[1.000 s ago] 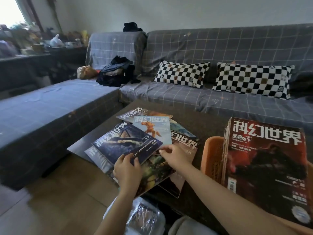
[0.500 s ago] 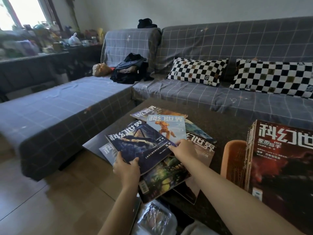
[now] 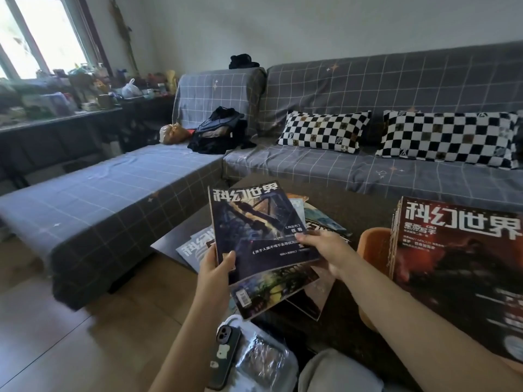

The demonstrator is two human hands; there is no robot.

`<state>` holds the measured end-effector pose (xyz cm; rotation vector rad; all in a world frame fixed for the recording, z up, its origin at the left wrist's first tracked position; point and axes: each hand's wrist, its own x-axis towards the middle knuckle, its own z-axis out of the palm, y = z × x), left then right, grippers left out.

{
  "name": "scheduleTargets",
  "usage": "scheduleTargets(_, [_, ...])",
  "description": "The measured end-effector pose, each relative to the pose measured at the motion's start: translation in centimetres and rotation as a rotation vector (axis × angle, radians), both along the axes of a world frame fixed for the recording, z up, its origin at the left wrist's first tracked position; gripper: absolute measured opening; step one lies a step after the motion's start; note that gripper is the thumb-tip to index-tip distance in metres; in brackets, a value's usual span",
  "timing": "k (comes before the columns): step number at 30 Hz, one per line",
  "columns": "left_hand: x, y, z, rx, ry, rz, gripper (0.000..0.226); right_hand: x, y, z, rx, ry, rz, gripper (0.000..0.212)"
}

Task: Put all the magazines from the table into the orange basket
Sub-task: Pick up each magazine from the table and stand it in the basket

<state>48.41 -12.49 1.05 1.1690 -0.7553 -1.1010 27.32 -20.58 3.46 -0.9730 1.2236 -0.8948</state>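
Observation:
A dark blue magazine [image 3: 252, 224] is lifted and tilted upright above the dark table [image 3: 365, 205]. My left hand [image 3: 218, 264] grips its lower left corner and my right hand [image 3: 325, 250] holds its right edge. Under it several magazines [image 3: 271, 290] lie fanned out on the table, partly hidden. The orange basket [image 3: 373, 247] stands at the right, with a stack of magazines upright in it; a red-covered magazine [image 3: 458, 267] faces me.
A grey checked sofa [image 3: 368, 171] wraps around the table's far and left sides, with two chequered cushions [image 3: 322, 131]. A phone [image 3: 223, 355] and a plastic-wrapped packet [image 3: 263, 360] rest near my knee. Wooden floor lies to the left.
The dark blue magazine has come up off the pile and tilted upright between both hands. The view has shifted left and up.

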Motion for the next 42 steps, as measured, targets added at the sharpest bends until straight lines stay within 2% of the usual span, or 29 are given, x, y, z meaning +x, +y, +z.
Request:
scheduleTargets(3, [-1.8,1.1,1.9,-0.029,0.037,-0.127,0.02,-2.8,2.6,2.3,-0.114,-0.073,0.017,0.026])
scheduleTargets(10, [-9.5,2.8,3.9,0.021,0.082,-0.376,0.021,-12.6,9.8,3.6,-0.245,-0.057,-0.112,0.022])
scheduleTargets(18, [-18.3,3.9,3.1,0.051,-0.009,-0.567,0.025,-21.1,15.6,2.4,-0.206,0.055,-0.332,0.023])
scheduleTargets(22, [-21.6,2.8,2.7,0.081,-0.028,-0.629,0.033,-23.6,15.6,1.9,-0.193,0.048,-0.421,0.022])
scheduleTargets(25, [-23.2,1.5,2.5,0.071,-0.135,-0.639,0.032,-25.0,14.8,1.4,-0.192,0.065,-0.435,0.029])
scheduleTargets(29, [-24.9,-0.5,1.6,0.016,-0.502,-0.594,0.015,-25.9,13.4,0.4,-0.164,0.272,-0.47,0.051])
scheduleTargets(31, [-25.4,-1.5,1.3,0.001,-0.629,-0.565,0.009,-26.2,12.4,-0.2,-0.175,0.387,-0.512,0.051])
scheduleTargets(33, [-25.9,-2.2,1.3,-0.021,-0.725,-0.511,0.014,-26.4,11.4,-0.6,-0.213,0.524,-0.557,0.047])
scheduleTargets(37, [-26.8,-3.2,1.2,-0.08,-0.737,-0.35,0.027,-26.3,10.1,-1.0,-0.286,0.674,-0.62,0.048])
scheduleTargets(42, [-26.3,-3.5,0.0,-0.047,-0.818,-0.303,0.039,-26.1,10.2,-2.1,-0.376,0.889,-0.665,0.049])
